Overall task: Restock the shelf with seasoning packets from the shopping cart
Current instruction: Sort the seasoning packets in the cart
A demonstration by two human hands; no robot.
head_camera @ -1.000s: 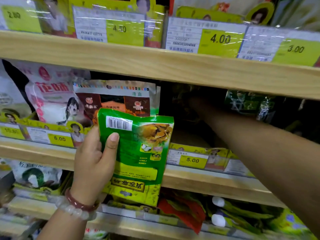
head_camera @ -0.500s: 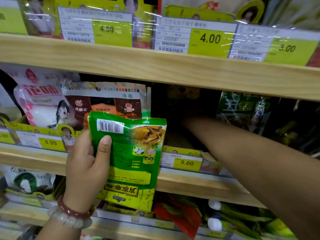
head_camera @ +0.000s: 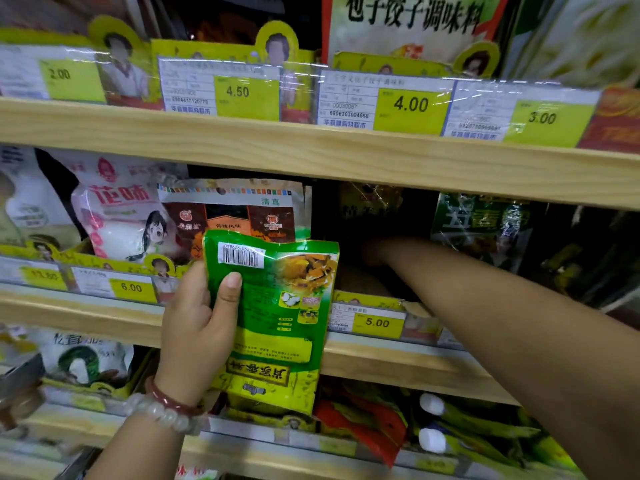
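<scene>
Seasoning packet point(head_camera: 273, 320), green with a yellow band and a barcode at its top, is upside down in the left hand point(head_camera: 197, 327), raised in front of the middle shelf point(head_camera: 86, 317). The thumb lies across the packet's face just under the barcode, and the other fingers curl behind its left edge, so the grip is firm. Two bead bracelets point(head_camera: 166, 408) sit on that wrist.

The right arm point(head_camera: 502, 317) reaches over the shelf's front edge into the dark gap behind the 5.00 price tag point(head_camera: 377, 322). The right hand point(head_camera: 372, 252) is deep in shadow there, and whether its fingers are spread or holding anything cannot be told.

On the same shelf, towards its left end, a pink and white bag point(head_camera: 114, 216) stands beside a brown-labelled packet point(head_camera: 239, 213), which is just behind the held one. A dark green packet point(head_camera: 481, 220) stands to the right of the gap. The upper shelf point(head_camera: 311, 150) carries tags marked 4.50, 4.00 and 3.00 along its front edge.
</scene>
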